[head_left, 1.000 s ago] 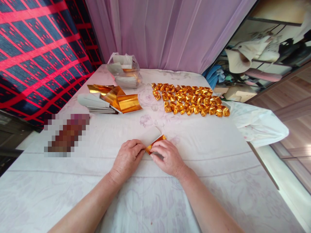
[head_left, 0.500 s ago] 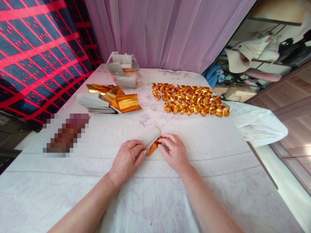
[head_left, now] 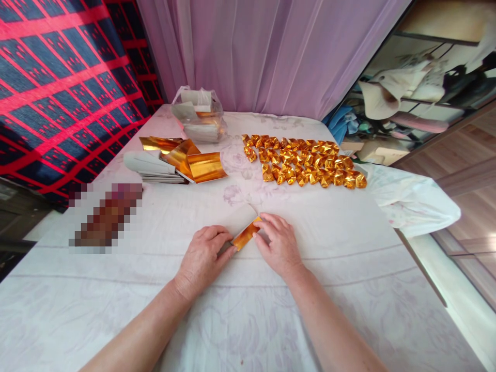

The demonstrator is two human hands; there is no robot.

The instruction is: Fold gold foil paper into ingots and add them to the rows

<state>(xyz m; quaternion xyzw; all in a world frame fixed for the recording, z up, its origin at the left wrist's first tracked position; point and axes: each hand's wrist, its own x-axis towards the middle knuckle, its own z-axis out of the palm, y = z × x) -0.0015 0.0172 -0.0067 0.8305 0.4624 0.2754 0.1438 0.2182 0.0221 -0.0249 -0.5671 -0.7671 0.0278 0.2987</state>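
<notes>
A narrow folded strip of gold foil paper (head_left: 245, 235) lies flat on the white floral cloth of the worktop (head_left: 349, 268), pinched at its 7 o'clock end by the left hand (head_left: 203, 257) and pressed at its 2 o'clock end by the right hand (head_left: 279, 246), both sets of fingers closed narrowly on it. At 1 o'clock lie rows of small folded gold foil ingots (head_left: 304, 161). At 11 o'clock sits a stack of gold-and-white foil sheets (head_left: 176, 161), a clear plastic bag (head_left: 198, 120) beyond.
</notes>
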